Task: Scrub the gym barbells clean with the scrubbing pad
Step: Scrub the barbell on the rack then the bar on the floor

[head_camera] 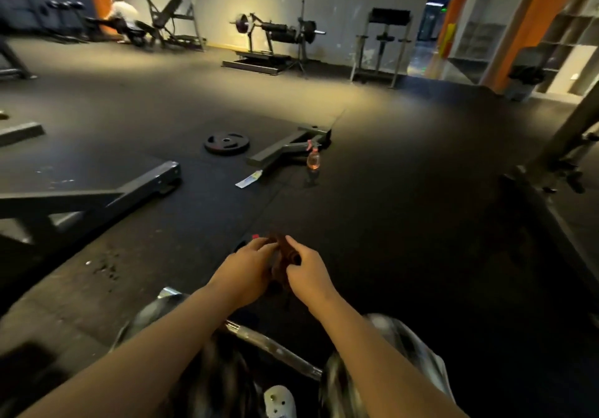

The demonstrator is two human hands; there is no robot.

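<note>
Both my hands are out in front of me over the dark rubber floor. My left hand [245, 266] and my right hand [307, 270] together hold a dark brown scrubbing pad [282, 257], fingers curled round its edges. A small red spot shows just past my left fingertips. A steel barbell [275, 349] lies across my lap under my forearms, its shaft running from lower right up to the left, with a shiny sleeve end [167, 292] at the left. My knees hide part of the bar.
A spray bottle with pinkish liquid [313, 159] stands on the floor ahead, beside a grey rack foot [285, 150]. A black weight plate [227, 142] lies flat further left. A bench frame [97, 197] sits at the left, a rack base [551, 171] at the right. A person crouches far back left.
</note>
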